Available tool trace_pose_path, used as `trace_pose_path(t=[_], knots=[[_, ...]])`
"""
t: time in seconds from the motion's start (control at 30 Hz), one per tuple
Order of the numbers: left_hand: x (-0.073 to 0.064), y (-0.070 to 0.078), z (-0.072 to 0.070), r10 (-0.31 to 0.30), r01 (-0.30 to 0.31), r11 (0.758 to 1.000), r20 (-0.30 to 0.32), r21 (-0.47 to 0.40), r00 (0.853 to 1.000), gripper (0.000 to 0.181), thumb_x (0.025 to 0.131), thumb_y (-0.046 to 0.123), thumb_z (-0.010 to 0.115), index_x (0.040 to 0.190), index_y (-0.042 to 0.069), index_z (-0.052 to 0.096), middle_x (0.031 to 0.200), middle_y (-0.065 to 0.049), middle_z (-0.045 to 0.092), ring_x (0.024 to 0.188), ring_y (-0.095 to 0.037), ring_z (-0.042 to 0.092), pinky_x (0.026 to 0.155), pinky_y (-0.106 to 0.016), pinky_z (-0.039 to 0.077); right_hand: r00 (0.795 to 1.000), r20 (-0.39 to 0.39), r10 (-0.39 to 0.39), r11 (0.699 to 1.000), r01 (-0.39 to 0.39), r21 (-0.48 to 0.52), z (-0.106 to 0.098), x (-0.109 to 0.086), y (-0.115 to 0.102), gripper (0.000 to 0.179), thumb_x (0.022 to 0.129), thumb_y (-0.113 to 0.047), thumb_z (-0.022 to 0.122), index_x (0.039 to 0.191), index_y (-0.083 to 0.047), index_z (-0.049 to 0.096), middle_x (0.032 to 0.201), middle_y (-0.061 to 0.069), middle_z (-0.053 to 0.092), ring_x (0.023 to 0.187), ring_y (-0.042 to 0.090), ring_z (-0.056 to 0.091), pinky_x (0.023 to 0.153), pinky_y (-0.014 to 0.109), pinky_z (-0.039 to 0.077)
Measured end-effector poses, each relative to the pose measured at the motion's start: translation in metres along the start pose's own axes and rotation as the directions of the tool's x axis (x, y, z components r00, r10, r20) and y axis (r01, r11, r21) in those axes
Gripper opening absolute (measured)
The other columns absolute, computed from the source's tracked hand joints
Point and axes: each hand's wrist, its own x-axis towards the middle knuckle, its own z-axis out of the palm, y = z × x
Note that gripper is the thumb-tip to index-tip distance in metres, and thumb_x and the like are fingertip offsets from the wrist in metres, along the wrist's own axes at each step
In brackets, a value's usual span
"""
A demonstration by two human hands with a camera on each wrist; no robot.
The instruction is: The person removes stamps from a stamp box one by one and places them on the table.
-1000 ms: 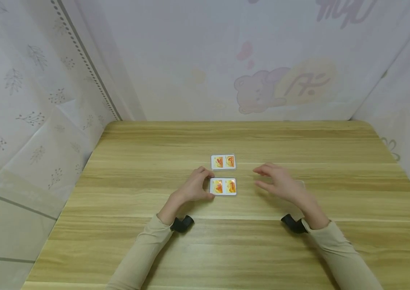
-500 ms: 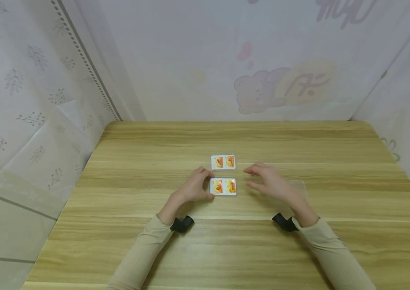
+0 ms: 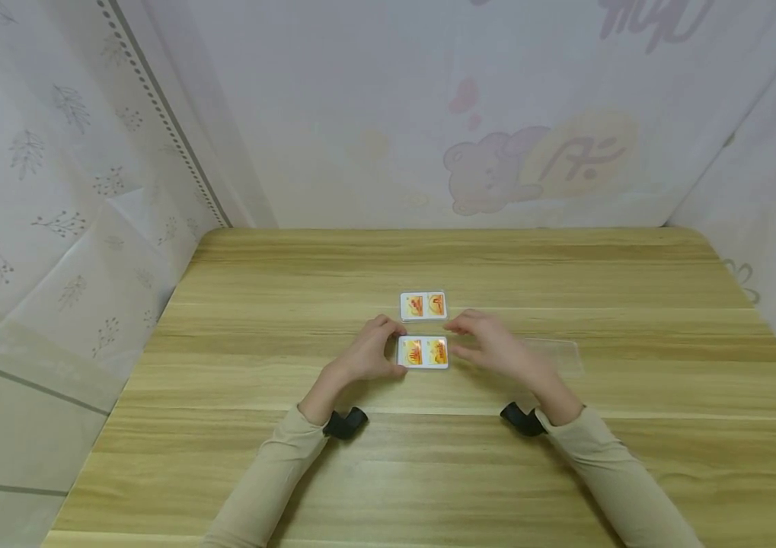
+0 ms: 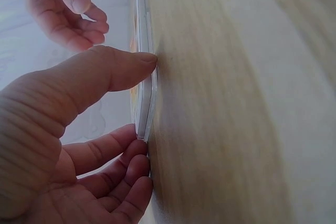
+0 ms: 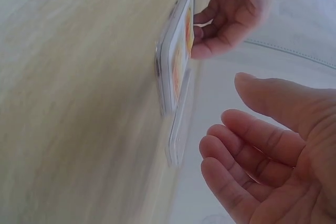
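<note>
A flat clear plastic card box [image 3: 423,352], its white face bearing two orange-and-yellow pictures, lies on the wooden table. My left hand [image 3: 367,354] holds its left end, with the thumb at the near edge and the fingers at the far edge. In the left wrist view, the thin layered side of the card box [image 4: 142,103] shows between thumb and fingers. My right hand [image 3: 497,348] hovers just off the right end, its fingers loosely bent and nothing in them. A second similar card box [image 3: 423,305] lies just beyond the first.
A clear, flat plastic lid-like piece [image 3: 562,354] lies on the table [image 3: 429,472] to the right, partly behind the right forearm. Pale patterned curtains [image 3: 333,114] hang at the back and both sides.
My right hand has moved left toward the near card box, uncovering more of the clear plastic piece. The left hand and both card boxes have stayed in place.
</note>
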Motion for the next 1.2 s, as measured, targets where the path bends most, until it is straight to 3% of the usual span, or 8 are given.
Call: trace_pose_path(t=[0.47, 0.67, 0.9, 1.2], knots=[[0.002, 0.0, -0.001, 0.012, -0.012, 1.0, 0.003, -0.008, 1.0, 0.053, 0.066, 0.009, 0.082, 0.111, -0.002, 0.057, 0.108, -0.012, 0.052, 0.105, -0.027, 0.046, 0.095, -0.041, 0.038, 1.0, 0.023, 0.004, 1.0, -0.003, -0.01, 0.011, 0.01, -0.003, 0.034, 0.081, -0.007, 0.071, 0.111, 0.005, 0.062, 0.108, 0.015, 0.063, 0.1, 0.027, 0.059, 0.088, 0.039, 0.048], [0.002, 0.0, -0.001, 0.002, -0.002, 1.0, 0.008, -0.011, 1.0, 0.053, 0.067, 0.009, 0.082, 0.112, -0.002, 0.057, 0.108, -0.011, 0.051, 0.104, -0.026, 0.046, 0.095, -0.04, 0.038, 1.0, 0.012, 0.003, 1.0, -0.003, -0.019, 0.015, 0.013, -0.002, 0.028, 0.079, -0.004, 0.072, 0.104, 0.005, 0.064, 0.099, 0.013, 0.063, 0.089, 0.024, 0.059, 0.079, 0.036, 0.05], [0.002, -0.001, -0.001, -0.005, 0.005, 1.0, 0.01, -0.01, 1.0, 0.053, 0.067, 0.009, 0.082, 0.112, -0.003, 0.057, 0.108, -0.011, 0.052, 0.103, -0.026, 0.046, 0.094, -0.039, 0.039, 0.997, 0.001, 0.076, 0.997, -0.076, -0.021, 0.02, 0.017, -0.005, 0.023, 0.078, -0.004, 0.073, 0.099, 0.003, 0.065, 0.086, 0.007, 0.06, 0.075, 0.017, 0.053, 0.066, 0.026, 0.046], [0.001, 0.0, -0.001, -0.012, 0.012, 1.0, 0.01, -0.021, 1.0, 0.053, 0.067, 0.008, 0.082, 0.112, -0.002, 0.057, 0.108, -0.011, 0.051, 0.104, -0.026, 0.046, 0.094, -0.039, 0.039, 0.986, 0.021, 0.167, 0.986, -0.167, -0.002, 0.023, 0.022, -0.007, 0.016, 0.077, -0.001, 0.073, 0.091, 0.002, 0.065, 0.082, 0.007, 0.058, 0.073, 0.017, 0.053, 0.063, 0.024, 0.045]])
